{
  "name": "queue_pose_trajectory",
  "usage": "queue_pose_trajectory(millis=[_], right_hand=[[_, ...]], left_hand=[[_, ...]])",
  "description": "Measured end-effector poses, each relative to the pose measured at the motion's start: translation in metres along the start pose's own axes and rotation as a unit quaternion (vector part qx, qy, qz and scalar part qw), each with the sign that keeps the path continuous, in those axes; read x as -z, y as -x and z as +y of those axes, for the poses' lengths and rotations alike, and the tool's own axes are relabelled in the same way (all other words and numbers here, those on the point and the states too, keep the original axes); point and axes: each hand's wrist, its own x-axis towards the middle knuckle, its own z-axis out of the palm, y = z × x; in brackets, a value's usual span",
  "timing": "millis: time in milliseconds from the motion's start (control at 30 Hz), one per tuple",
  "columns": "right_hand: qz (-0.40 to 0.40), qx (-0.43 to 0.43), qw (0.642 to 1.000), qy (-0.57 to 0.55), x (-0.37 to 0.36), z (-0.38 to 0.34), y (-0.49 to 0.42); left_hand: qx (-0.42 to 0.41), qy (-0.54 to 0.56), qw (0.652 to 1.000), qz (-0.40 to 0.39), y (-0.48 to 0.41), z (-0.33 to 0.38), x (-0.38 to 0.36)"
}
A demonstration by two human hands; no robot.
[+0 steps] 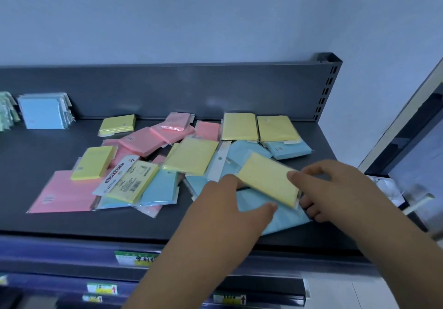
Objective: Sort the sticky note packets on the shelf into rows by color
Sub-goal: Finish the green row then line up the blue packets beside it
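Note:
Yellow, pink and blue sticky note packets lie jumbled on a dark grey shelf (72, 222). One yellow packet (268, 179) is tilted above a blue packet (285, 217) at the front right. My right hand (335, 188) pinches the yellow packet's right edge with thumb and forefinger. The left edge is touched by my left hand (230, 203), fingers spread around it and over the blue packet. Two yellow packets (239, 126) lie side by side at the back. A large pink packet (64, 193) is at the front left.
Blue packets (42, 113) stand upright against the back panel at the far left, beside green ones (6, 109). Price labels (135, 258) line the shelf's front rail. The shelf ends at a slotted upright (328, 85) on the right; a doorway lies beyond.

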Motion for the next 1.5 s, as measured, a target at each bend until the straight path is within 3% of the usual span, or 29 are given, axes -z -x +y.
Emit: queue_pose_trajectory(millis=[100, 233, 467, 600, 833, 967, 1133, 1500], right_hand=[[0.001, -0.031, 0.995, -0.098, 0.004, 0.002, -0.002], [-0.002, -0.07, 0.978, -0.197, 0.01, 0.014, 0.003], [0.007, -0.063, 0.929, -0.365, 0.038, 0.031, 0.009], [0.031, -0.008, 0.897, -0.441, 0.05, 0.022, 0.008], [0.023, 0.045, 0.916, -0.397, 0.03, -0.011, -0.001], [0.026, 0.069, 0.944, -0.321, 0.016, -0.026, -0.009], [0.012, 0.105, 0.952, -0.286, -0.003, -0.041, -0.012], [0.029, 0.102, 0.96, -0.258, -0.072, -0.088, -0.006]], left_hand=[[0.023, 0.096, 0.995, 0.017, -0.004, -0.001, -0.003], [0.013, 0.107, 0.993, 0.042, -0.002, 0.008, -0.006], [-0.016, 0.141, 0.989, 0.041, 0.001, 0.039, -0.005], [-0.075, 0.171, 0.979, 0.084, -0.004, 0.057, 0.0], [-0.137, 0.209, 0.949, 0.193, -0.014, 0.068, 0.017], [-0.124, 0.192, 0.948, 0.221, -0.022, 0.059, 0.021], [-0.104, 0.212, 0.939, 0.248, -0.031, 0.037, 0.029], [-0.137, 0.273, 0.925, 0.227, -0.05, -0.024, 0.101]])
